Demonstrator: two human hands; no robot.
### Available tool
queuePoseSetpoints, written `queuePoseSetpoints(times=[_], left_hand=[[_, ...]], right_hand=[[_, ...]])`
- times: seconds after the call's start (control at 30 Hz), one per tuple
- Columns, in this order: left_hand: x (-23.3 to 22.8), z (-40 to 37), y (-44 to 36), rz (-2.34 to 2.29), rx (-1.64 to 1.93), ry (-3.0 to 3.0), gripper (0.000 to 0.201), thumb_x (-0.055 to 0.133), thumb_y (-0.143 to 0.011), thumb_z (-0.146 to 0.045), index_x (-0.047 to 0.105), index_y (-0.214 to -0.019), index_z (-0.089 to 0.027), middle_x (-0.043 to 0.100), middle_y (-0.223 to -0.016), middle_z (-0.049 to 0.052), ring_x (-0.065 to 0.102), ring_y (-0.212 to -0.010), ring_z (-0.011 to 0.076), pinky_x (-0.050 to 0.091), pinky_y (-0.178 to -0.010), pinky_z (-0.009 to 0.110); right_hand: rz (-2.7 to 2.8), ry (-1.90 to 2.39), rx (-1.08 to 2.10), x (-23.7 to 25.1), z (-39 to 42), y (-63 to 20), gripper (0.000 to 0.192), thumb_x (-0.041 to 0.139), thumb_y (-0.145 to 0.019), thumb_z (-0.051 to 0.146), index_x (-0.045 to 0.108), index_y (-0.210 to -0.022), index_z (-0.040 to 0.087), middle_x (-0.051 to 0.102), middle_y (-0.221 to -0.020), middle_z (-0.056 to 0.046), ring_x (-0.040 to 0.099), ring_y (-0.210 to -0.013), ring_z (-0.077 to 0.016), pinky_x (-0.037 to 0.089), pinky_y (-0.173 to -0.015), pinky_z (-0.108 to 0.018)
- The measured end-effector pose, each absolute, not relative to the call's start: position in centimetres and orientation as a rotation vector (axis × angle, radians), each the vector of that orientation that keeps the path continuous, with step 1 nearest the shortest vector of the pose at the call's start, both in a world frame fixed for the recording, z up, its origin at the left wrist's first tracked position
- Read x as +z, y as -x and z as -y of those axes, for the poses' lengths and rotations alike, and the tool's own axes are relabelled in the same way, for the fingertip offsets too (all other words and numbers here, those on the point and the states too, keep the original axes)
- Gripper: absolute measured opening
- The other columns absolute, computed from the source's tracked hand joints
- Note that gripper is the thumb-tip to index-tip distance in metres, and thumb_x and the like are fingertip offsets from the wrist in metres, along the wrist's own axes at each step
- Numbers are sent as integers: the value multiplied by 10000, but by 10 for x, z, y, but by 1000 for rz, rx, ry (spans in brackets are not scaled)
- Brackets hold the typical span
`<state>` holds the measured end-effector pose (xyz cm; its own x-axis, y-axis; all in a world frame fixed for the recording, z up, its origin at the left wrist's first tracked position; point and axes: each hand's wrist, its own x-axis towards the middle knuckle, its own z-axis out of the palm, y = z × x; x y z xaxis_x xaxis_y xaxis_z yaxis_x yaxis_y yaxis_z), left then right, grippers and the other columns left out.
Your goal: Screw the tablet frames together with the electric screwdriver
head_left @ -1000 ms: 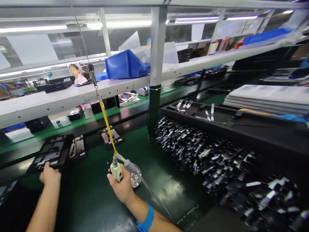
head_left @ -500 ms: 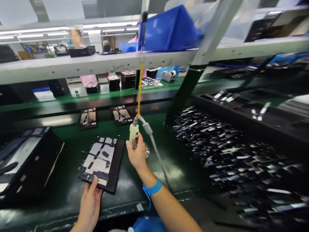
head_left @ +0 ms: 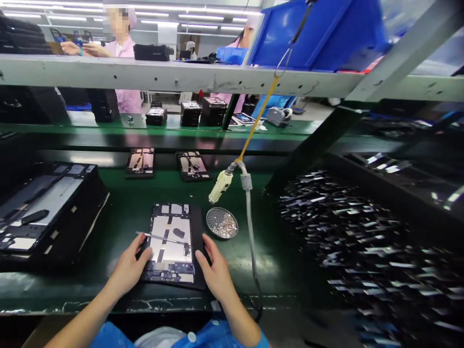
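Observation:
A black tray holding an opened tablet body [head_left: 171, 244] lies flat on the green bench in front of me. My left hand [head_left: 129, 265] rests against its left edge, fingers spread. My right hand [head_left: 216, 270] touches its right edge, palm down. A pale electric screwdriver [head_left: 221, 185] hangs free above the bench from a yellow cord [head_left: 258, 120], with its grey hose [head_left: 250, 227] trailing down; neither hand holds it. A round mesh dish of small screws [head_left: 222, 223] sits just right of the tray.
A stack of black trays with tablet parts [head_left: 43, 208] stands at the left. Two more tablet bodies [head_left: 140, 161] [head_left: 192, 165] lie on the conveyor behind. A heap of small black-and-silver parts [head_left: 348, 227] fills the right. A grey shelf [head_left: 174, 76] with a blue bin [head_left: 319, 29] runs overhead; people work beyond it.
My right hand has let go of the screwdriver, which now swings free on its cord. Both hands have come onto the sides of the tray, now squarely in front of me.

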<state>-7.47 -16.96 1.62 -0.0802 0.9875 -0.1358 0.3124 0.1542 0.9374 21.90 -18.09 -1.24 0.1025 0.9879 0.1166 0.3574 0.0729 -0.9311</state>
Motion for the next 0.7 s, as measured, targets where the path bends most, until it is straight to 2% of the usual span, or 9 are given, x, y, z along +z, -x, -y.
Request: queuePoseSetpoints(times=[0.13,0.27,0.33,0.37,0.43,0.53,0.63,0.7], left_hand=[[8,148,42,-1536,971,-1368,657,609,-915,-526,561,-1449,-145,563,-1520,181,522,-1436,324,359,-1240,526],[5,159,13,-1527,986,-1478,660,633,-908,-492,541,-1469,-156,320,-1684,180,320,-1562,325,292,-1271,526],[9,162,11,-1520,944,-1537,646,621,-920,-490,541,-1471,-163,265,-1706,177,289,-1576,322,296,-1269,522],[13,162,14,-1524,911,-1572,639,623,-920,-491,548,-1463,-162,297,-1693,181,314,-1565,325,309,-1264,523],[24,157,26,-1548,839,-1648,615,638,-912,-489,571,-1432,-166,447,-1609,179,442,-1493,329,370,-1229,524],[43,149,44,-1597,825,-1818,486,622,-934,-479,638,-1319,-183,651,-1375,139,617,-1285,308,480,-1116,503],[52,151,41,-1539,890,-2044,314,578,-976,-440,697,-1134,-195,707,-1161,108,648,-1111,281,531,-971,450],[49,158,26,-1444,856,-2168,251,577,-988,-404,704,-1065,-202,708,-1059,95,638,-1011,270,529,-887,427]], right_hand=[[1477,1471,846,-3,170,-206,656,581,-956,562,498,-1511,223,454,-1634,-159,418,-1536,-328,322,-1278,-590],[1537,1432,877,0,165,-199,670,560,-964,568,489,-1524,207,376,-1678,-171,343,-1576,-328,296,-1288,-576],[1531,1421,889,-1,164,-200,652,554,-972,550,486,-1525,212,379,-1676,-170,348,-1575,-322,304,-1284,-572],[1529,1420,890,-1,164,-201,635,551,-977,537,488,-1523,218,385,-1673,-167,352,-1573,-319,307,-1283,-571],[1549,1419,875,0,165,-206,598,566,-975,499,508,-1503,224,413,-1658,-165,388,-1555,-318,328,-1274,-569],[1616,1432,771,4,167,-214,500,609,-951,409,594,-1407,203,516,-1577,-180,500,-1475,-327,396,-1239,-560],[1674,1436,665,13,165,-220,358,559,-971,313,655,-1295,195,633,-1421,-170,605,-1346,-292,467,-1186,-512],[1730,1438,658,20,161,-223,313,551,-973,271,667,-1254,195,653,-1348,-158,625,-1288,-273,490,-1155,-484]])
